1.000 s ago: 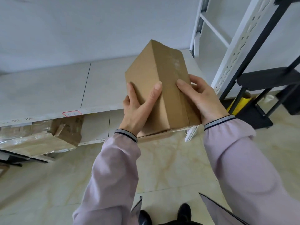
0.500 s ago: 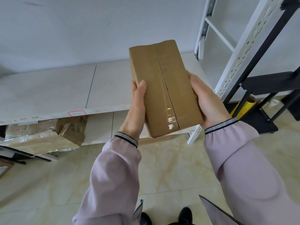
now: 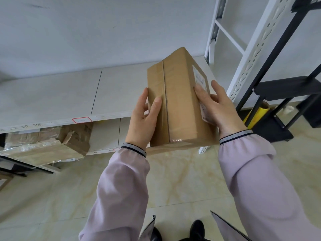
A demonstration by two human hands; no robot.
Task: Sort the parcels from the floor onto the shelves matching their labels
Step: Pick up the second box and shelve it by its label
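Note:
I hold a taped brown cardboard parcel (image 3: 178, 100) upright in front of me with both hands. My left hand (image 3: 144, 119) grips its left side, thumb on the taped front. On the right face, my right hand (image 3: 217, 108) partly covers a white shipping label (image 3: 199, 79). The parcel hangs above the front edge of a white shelf (image 3: 60, 98), whose rim carries a red-framed tag (image 3: 82, 120) and printed numbers.
A crumpled taped carton (image 3: 48, 145) lies on the lower shelf level at left. A white perforated upright (image 3: 257, 46) and a black metal rack (image 3: 284, 94) stand at right, with a yellow roll (image 3: 257, 115) behind. The floor below is beige marble tile.
The parcel has been turned in my hands, so its labelled right face now shows. My right hand has shifted onto that face.

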